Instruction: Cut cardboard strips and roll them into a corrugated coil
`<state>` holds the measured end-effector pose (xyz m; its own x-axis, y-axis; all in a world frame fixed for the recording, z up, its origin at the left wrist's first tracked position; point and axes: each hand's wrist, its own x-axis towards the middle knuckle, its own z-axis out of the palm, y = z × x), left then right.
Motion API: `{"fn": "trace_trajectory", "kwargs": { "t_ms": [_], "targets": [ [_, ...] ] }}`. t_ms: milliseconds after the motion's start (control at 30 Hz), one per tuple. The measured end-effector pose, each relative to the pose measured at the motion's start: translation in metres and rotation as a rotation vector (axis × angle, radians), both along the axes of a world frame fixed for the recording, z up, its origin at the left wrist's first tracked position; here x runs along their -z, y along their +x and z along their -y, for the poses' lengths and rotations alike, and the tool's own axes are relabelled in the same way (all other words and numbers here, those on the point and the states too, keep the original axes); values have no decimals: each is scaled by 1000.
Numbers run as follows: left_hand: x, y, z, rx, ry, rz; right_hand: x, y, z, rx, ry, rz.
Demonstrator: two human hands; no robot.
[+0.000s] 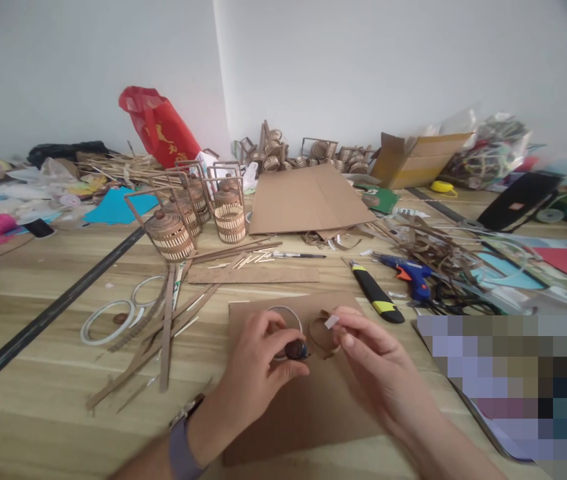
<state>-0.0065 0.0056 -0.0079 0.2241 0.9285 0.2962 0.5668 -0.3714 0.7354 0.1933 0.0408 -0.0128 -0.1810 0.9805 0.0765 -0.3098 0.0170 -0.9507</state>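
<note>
Over a cardboard sheet [308, 413], my left hand [258, 360] is closed on a small dark brown round piece [295, 349], held between thumb and fingers. A thin white ring [293, 312], like a tape roll, shows behind those fingers; whether they grip it too I cannot tell. To its right, my right hand [373, 347] pinches a brown strip [317, 333] curled into a loop. A small whitish tab [332, 323] sticks out at that hand's fingertips, against the loop. The two hands are apart.
Lidded bamboo baskets [170, 233] with tall handles stand back left. White rings [108, 322] and brown strips [166, 333] lie left. A utility knife [376, 293] and blue glue gun [413, 275] lie right, near a pixelated flat object [508, 387]. Behind is a large cardboard sheet [310, 200].
</note>
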Motion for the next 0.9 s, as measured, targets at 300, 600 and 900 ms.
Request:
{"fn": "trace_trajectory", "kwargs": {
  "t_ms": [300,600,900],
  "targets": [
    [-4,10,7,125,-71,306,3,-12,16,-228,-276,-257],
    [-8,13,11,163,-61,312,10,-15,23,-307,-308,-299],
    [-8,13,11,167,-26,319,11,-18,23,-304,-288,-256]
  ]
}}
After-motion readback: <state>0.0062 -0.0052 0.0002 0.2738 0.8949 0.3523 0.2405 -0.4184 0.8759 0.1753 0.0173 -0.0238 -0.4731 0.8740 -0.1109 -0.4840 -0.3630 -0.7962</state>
